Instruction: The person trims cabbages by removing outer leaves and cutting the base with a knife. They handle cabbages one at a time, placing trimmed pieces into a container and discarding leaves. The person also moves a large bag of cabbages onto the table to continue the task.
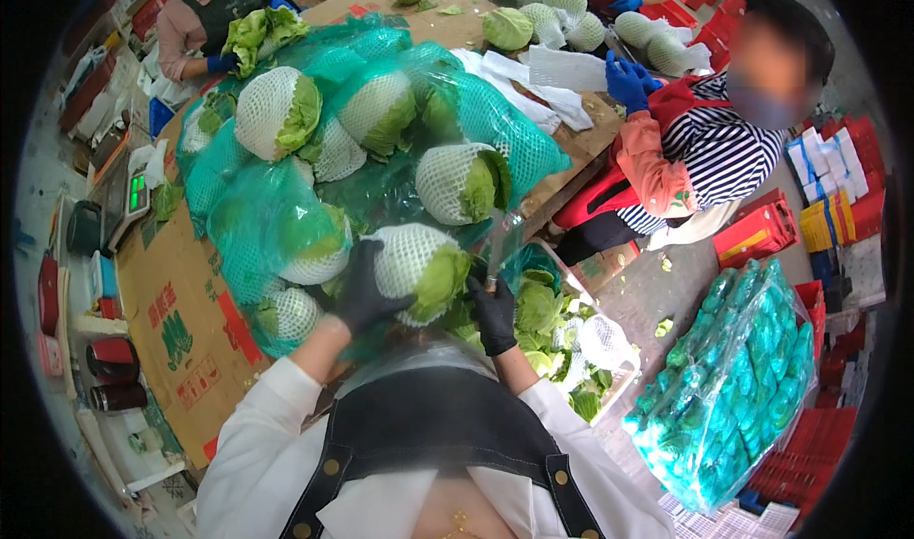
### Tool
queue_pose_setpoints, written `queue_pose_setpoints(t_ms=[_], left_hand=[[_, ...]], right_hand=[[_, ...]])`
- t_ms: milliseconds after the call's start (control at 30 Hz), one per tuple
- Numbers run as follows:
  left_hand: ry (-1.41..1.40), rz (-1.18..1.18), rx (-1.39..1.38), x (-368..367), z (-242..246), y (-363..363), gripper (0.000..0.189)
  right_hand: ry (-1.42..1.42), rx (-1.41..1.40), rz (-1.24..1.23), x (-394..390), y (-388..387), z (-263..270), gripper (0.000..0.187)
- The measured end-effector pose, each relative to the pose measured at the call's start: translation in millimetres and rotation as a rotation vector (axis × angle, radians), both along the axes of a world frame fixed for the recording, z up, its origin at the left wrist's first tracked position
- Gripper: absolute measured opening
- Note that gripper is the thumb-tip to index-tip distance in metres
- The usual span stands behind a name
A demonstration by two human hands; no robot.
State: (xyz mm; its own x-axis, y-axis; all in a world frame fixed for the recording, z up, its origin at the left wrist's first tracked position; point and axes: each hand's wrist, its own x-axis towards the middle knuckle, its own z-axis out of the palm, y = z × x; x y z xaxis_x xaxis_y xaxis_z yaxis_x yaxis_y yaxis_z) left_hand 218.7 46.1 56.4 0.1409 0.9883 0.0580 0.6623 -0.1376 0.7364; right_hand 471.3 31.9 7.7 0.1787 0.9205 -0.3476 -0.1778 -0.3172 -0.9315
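Note:
A cabbage in a white foam net [418, 271] is in front of my chest, with its green leaves facing right. My left hand [373, 289], in a dark glove, grips its left side. In my right hand [494, 310], also gloved, is a knife [495, 250] with its blade pointing up and away from me, beside the cabbage's leafy end. Beyond, more net-wrapped cabbages [277, 114] lie on and among green mesh bags [250, 203] with clear plastic. One netted cabbage [460, 185] sits just past the knife's left side.
A white crate [620, 389] of leaves and foam nets stands at my right. A co-worker in blue gloves [628, 82] stands at the right; others work across the cardboard-covered table [161, 275]. A digital scale [132, 200] is at left, a large bag of green netting [728, 389] at right.

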Motion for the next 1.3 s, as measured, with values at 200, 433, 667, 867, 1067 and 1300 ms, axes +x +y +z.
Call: queue_pose_setpoints(t_ms=[200,433,667,867,1067,1300], left_hand=[[-0.029,0.073,0.036,-26.5,-31.5,-55.9,0.114],[-0.039,0.193,-0.018,-25.2,-41.8,-56.1,0.112],[0.038,0.200,0.149,11.7,-15.1,-40.2,0.097],[-0.017,0.130,0.543,24.5,-2.9,-24.3,0.082],[-0.037,0.070,0.574,34.2,-48.6,4.5,0.065],[-0.010,0.056,0.418,12.6,-64.8,21.0,0.043]], right_hand=[[-0.224,0.221,-0.088,-5.0,83.6,16.5,0.035],[0.051,0.276,0.469,4.1,81.0,33.2,0.042],[0.074,-0.163,0.287,-27.8,5.8,-2.2,0.042],[0.092,-0.065,0.204,-2.1,2.7,38.1,0.053],[-0.124,0.047,0.130,-5.3,10.3,11.1,0.058],[-0.599,0.312,0.208,-2.8,19.0,10.0,0.070]])
